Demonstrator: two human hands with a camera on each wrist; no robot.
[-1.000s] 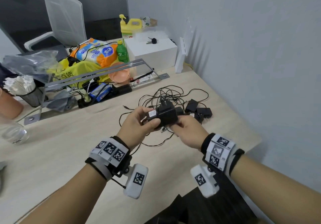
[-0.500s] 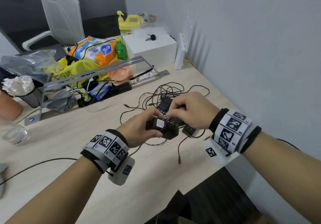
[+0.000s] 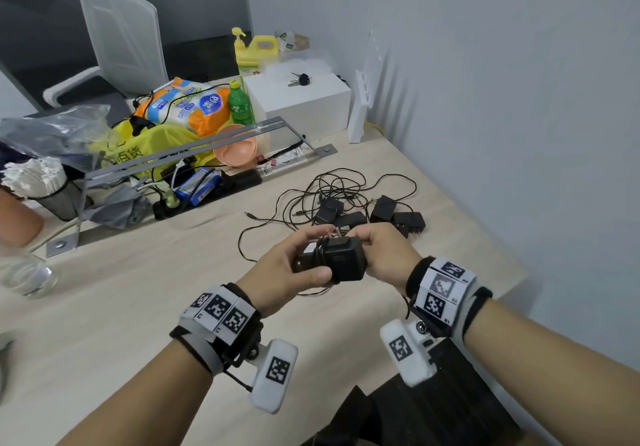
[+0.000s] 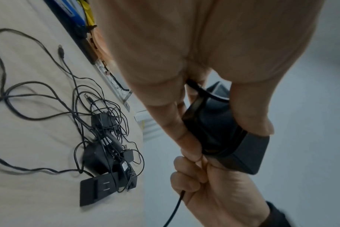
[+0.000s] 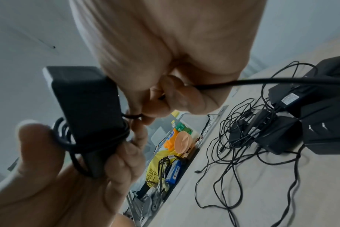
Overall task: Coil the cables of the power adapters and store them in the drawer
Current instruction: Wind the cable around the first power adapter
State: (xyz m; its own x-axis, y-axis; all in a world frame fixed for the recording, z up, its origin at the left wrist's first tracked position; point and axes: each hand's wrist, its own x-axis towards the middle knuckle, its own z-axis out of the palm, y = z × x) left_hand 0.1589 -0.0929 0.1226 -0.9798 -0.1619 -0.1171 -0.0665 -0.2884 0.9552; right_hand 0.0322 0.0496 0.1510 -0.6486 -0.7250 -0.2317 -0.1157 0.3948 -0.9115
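Observation:
A black power adapter (image 3: 341,260) (image 4: 229,142) (image 5: 87,106) is held above the table's near edge, with several turns of its cable (image 5: 99,142) wound round its body. My left hand (image 3: 294,265) grips the adapter, thumb pressing the turns. My right hand (image 3: 384,255) pinches the loose cable (image 5: 262,81) (image 4: 175,205) next to the adapter. Several more black adapters (image 3: 381,215) (image 4: 105,165) (image 5: 293,122) lie beyond on the table in a tangle of thin cables (image 3: 332,189). No drawer shows in any view.
The wooden table (image 3: 121,290) ends at a grey wall on the right. At the back stand a metal rail (image 3: 194,149), a white box (image 3: 301,106) with keys, a green bottle (image 3: 239,104), yellow bags and a pink bowl (image 3: 235,149). A glass jar (image 3: 24,274) stands far left.
My right hand has come from over the top of the adapter back to its right side, drawing the cable round it. The adapter has turned in my left hand.

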